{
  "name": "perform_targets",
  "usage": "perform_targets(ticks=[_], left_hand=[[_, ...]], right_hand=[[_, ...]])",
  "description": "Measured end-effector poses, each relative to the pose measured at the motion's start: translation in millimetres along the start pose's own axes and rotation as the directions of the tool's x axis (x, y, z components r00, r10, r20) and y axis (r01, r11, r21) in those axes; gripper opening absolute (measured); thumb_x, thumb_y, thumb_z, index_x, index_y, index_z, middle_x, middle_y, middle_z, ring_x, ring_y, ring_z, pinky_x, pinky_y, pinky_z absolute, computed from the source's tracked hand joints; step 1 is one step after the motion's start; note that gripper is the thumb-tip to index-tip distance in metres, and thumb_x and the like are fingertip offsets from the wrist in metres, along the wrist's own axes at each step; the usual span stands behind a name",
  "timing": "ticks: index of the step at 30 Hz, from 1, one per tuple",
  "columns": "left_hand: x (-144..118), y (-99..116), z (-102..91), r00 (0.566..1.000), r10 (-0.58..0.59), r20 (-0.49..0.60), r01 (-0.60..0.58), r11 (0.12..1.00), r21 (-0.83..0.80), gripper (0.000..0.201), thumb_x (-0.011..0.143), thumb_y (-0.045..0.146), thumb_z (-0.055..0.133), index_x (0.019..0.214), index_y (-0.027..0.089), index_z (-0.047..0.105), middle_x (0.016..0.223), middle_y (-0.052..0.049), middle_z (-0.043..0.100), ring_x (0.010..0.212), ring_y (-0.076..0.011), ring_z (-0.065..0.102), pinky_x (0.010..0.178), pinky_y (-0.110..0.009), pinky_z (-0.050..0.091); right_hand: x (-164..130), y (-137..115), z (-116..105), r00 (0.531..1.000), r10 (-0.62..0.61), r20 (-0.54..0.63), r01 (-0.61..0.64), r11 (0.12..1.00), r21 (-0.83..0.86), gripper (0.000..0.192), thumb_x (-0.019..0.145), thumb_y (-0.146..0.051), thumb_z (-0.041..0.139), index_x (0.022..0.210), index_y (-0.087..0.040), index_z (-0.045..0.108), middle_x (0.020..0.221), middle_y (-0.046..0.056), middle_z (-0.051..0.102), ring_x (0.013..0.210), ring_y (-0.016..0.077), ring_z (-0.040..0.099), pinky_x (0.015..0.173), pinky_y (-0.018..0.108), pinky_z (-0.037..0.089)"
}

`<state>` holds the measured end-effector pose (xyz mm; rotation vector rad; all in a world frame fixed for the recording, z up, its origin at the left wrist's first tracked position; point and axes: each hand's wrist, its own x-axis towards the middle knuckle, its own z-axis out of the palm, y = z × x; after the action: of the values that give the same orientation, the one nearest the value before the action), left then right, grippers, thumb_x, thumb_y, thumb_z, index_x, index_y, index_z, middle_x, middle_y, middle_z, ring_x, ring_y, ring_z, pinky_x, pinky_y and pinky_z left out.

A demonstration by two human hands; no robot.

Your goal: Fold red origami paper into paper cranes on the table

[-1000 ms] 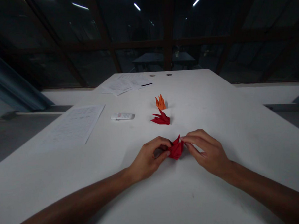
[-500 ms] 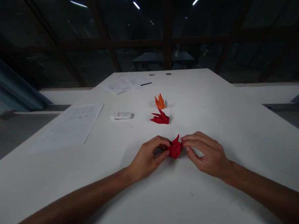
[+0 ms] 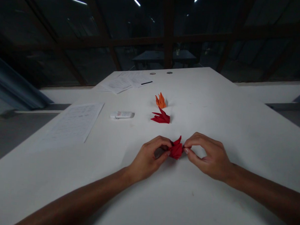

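A red folded-paper piece (image 3: 176, 150), with one pointed tip standing up, is held just above or on the white table (image 3: 146, 198) in front of me. My left hand (image 3: 150, 155) pinches its left side between thumb and fingers. On the other side, my right hand (image 3: 207, 156) is closed in a pinch at the piece's right tip, which the fingertips mostly cover. Beyond my hands lies a second red folded-paper piece (image 3: 162, 117), its points fanning left. An orange folded-paper piece (image 3: 160, 101) stands just behind that one.
To the left is a white bottle or tube with print (image 3: 122, 115). A written sheet (image 3: 75, 122) lies at the table's left edge. Farther back are more papers (image 3: 118, 84) with a thin black strip (image 3: 146, 83). Two round discs (image 3: 169, 73) sit near the far edge, before dark windows.
My right thumb and fingers have closed to a pinch at the red piece's right tip; before, they were apart beside it. The left hand keeps its grip nearly still.
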<state>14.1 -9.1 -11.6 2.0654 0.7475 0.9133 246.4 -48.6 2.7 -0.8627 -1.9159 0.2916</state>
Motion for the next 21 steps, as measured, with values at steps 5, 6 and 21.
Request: perform_targets(ticks=[5,6,21], left_hand=[[2.0,-5.7,0.1,0.993,-0.112,0.046,0.120,0.961,-0.247,0.012,0.092,0.016,0.067,0.103,0.019,0.065,0.105,-0.005,0.068,0.097,-0.0171,0.066,0.089,-0.032,0.051],[2.8,-7.2,-0.5,0.986,-0.149,0.070,0.164,0.929,-0.332,0.012,0.092,0.018,0.068,0.103,0.018,0.064,0.102,-0.005,0.068,0.094,-0.0169,0.066,0.087,-0.032,0.052],[5.6,-3.2,-4.3,0.984,-0.149,0.097,0.169,0.953,-0.253,0.021,0.092,0.023,0.067,0.112,0.019,0.062,0.112,-0.009,0.066,0.102,-0.0207,0.062,0.092,-0.037,0.049]], right_hand=[[-2.6,-1.9,-0.6,0.966,0.250,0.063,-0.257,0.953,0.162,0.016,0.091,-0.016,0.067,0.104,-0.025,0.064,0.088,0.000,0.070,0.079,0.0152,0.067,0.074,0.029,0.052],[-1.5,-1.5,-1.5,0.953,0.287,0.101,-0.303,0.925,0.228,0.017,0.093,-0.019,0.065,0.109,-0.026,0.065,0.090,0.000,0.070,0.081,0.0157,0.067,0.076,0.029,0.053],[7.8,2.9,2.3,0.810,0.540,0.227,-0.583,0.702,0.410,0.010,0.092,-0.030,0.067,0.096,-0.022,0.070,0.084,0.000,0.071,0.075,0.0133,0.067,0.069,0.024,0.054]])
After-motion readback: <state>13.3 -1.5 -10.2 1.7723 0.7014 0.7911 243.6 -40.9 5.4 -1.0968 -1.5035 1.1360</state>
